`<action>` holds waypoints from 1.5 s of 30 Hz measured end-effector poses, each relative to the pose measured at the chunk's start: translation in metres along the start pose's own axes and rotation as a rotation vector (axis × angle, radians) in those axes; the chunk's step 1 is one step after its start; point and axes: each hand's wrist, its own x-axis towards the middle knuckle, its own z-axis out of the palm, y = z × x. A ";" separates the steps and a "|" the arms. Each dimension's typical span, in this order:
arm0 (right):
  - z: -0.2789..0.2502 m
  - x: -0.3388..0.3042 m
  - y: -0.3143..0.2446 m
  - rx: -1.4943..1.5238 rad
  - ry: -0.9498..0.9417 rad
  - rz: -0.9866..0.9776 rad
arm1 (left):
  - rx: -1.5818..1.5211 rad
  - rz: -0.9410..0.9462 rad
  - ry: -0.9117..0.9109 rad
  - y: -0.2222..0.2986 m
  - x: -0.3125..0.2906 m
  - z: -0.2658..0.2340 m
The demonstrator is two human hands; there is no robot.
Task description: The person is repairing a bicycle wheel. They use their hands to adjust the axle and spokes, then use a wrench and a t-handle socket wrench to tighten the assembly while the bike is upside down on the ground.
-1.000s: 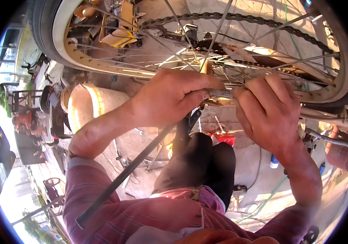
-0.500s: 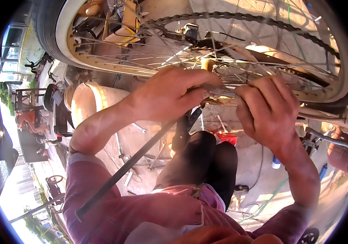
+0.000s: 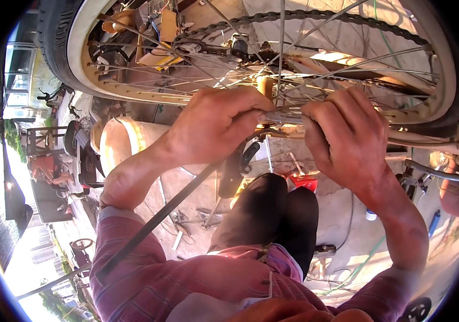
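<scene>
A bicycle wheel (image 3: 75, 40) with a pale rim and dark tyre stands in front of me, its thin spokes fanning across the upper view. My left hand (image 3: 221, 126) and my right hand (image 3: 347, 137) are both closed, fingertips facing each other at the near side of the wheel. Between them spans a narrow silvery metal piece (image 3: 283, 117), pinched at each end; its ends are hidden by my fingers, so its kind is unclear. Just beyond my left fingertips is the brownish hub (image 3: 265, 86). A chain (image 3: 315, 20) loops behind the spokes.
A dark bar (image 3: 160, 220) slants below my left forearm. Behind that forearm lies a pale bucket (image 3: 119, 142). Tools (image 3: 184, 217) are scattered on the floor, near a red packet (image 3: 304, 182). At right are a blue tube (image 3: 434, 222) and a curved metal crank (image 3: 436, 173).
The spokes now show in different places and more sharply. Both hands keep hold of the metal piece and sit slightly further left in view.
</scene>
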 end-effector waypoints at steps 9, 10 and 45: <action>0.002 0.001 -0.005 -0.011 0.000 0.044 | 0.057 0.065 0.129 -0.002 -0.002 0.007; 0.002 0.001 -0.006 -0.013 -0.003 0.043 | 0.055 0.066 0.132 -0.001 -0.002 0.006; 0.007 -0.002 -0.014 0.183 -0.259 0.471 | -0.090 0.083 0.022 -0.017 0.000 0.011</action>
